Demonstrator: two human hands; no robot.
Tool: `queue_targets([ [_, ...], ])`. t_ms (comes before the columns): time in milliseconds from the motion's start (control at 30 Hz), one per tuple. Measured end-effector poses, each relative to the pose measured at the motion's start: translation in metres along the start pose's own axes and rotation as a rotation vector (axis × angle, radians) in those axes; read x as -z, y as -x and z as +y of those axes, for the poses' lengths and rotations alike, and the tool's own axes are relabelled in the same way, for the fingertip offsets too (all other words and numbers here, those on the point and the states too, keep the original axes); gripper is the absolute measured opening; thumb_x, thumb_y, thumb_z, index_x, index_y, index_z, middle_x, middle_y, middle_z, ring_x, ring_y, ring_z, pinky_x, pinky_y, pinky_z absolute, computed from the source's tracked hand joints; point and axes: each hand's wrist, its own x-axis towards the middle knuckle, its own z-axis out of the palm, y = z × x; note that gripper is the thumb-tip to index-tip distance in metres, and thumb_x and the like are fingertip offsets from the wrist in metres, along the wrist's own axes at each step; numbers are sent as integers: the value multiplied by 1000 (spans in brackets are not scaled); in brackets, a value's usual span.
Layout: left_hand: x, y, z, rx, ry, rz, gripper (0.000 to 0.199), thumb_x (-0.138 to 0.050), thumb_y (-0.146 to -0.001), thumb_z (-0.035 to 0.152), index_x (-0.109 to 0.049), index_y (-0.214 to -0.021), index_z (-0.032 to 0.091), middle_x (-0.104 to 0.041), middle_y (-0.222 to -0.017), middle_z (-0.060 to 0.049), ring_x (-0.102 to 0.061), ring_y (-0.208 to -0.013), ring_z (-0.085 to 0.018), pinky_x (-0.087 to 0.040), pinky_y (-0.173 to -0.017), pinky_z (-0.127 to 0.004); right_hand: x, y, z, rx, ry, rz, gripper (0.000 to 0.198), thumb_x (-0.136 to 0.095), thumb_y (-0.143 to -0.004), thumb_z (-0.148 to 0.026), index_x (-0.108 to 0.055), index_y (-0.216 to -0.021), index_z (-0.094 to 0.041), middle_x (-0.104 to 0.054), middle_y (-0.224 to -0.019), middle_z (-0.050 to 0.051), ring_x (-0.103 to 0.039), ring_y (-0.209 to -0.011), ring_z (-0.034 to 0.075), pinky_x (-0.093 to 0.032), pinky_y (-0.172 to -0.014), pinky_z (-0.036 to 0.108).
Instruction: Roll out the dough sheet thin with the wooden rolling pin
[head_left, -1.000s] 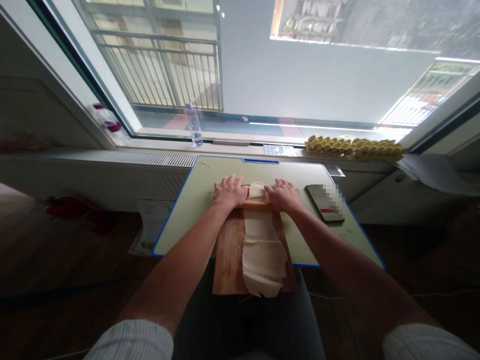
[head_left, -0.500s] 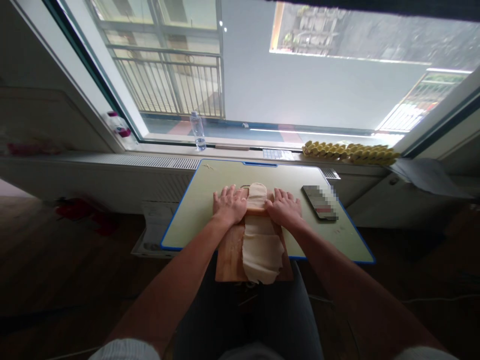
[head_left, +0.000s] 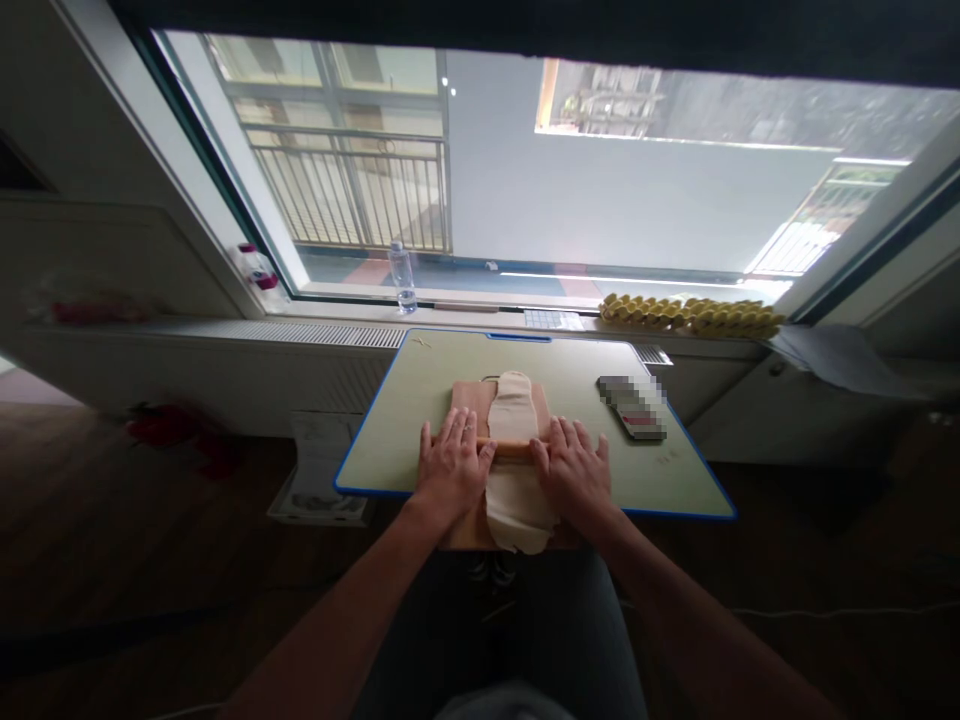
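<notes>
A wooden rolling pin [head_left: 513, 449] lies crosswise over a long, flat strip of pale dough [head_left: 517, 505]. The dough rests lengthwise on a wooden board [head_left: 469, 394], its near end ragged and reaching the board's front edge. Pressing on the pin's left end is my left hand [head_left: 454, 465], fingers stretched forward and flat. My right hand [head_left: 576, 468] lies the same way over the right end, its fingers spread and its thumb near the dough. Both palms hide the pin's ends.
Beneath the board stands a light table [head_left: 390, 420] with a blue rim. A phone [head_left: 634, 408] lies on its right side. On the windowsill are a clear bottle [head_left: 403, 280] and yellow egg trays [head_left: 690, 316]. A white box [head_left: 322, 500] sits lower left.
Both hands have drawn the rolling pin back toward me along the dough, uncovering more of its far part and of the board. The camera view has tilted up slightly.
</notes>
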Motion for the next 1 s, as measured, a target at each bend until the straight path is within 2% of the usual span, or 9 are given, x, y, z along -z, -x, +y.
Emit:
queue_targets([
  [333, -5, -61, 5, 72, -7, -12, 62, -30, -106, 44, -47, -162, 24, -38, -173, -9, -32, -161, -30, -19, -133, -61, 10, -58, -5, -12, -7, 27, 63, -31, -109, -52, -52, -159, -20, -52, -164, 11, -40, -151, 37, -23, -126, 60],
  [533, -10, -101, 0, 104, 22, -108, 63, -33, -103, 47, -46, -163, 32, -34, -176, -5, -30, -162, -31, -18, -132, -63, 9, -94, -2, -34, -85, -61, 65, -35, -107, -58, -50, -160, -24, -51, -164, 10, -42, -149, 33, -32, -123, 53],
  [633, -11, -117, -2, 107, 43, -145, 64, -32, -102, 50, -46, -163, 34, -33, -176, -4, -29, -162, -31, -18, -131, -64, 8, -109, 0, -46, -122, -91, 69, -33, -106, -59, -48, -161, -21, -49, -165, 11, -42, -149, 34, -32, -123, 54],
  [767, -12, -138, -5, 89, 49, -165, 65, -30, -102, 52, -48, -161, 31, -34, -176, -8, -31, -160, -33, -21, -129, -67, 6, -131, 1, -51, -147, -110, 71, -33, -106, -59, -47, -161, -17, -49, -164, 15, -44, -148, 35, -33, -121, 55],
  [1000, -16, -167, -10, 79, 26, -156, 62, -34, -101, 51, -52, -156, 29, -38, -173, -11, -37, -156, -34, -27, -127, -65, -1, -164, 1, -67, -140, -58, 61, -35, -107, -53, -58, -147, -14, -61, -152, 20, -52, -139, 36, -37, -115, 55],
])
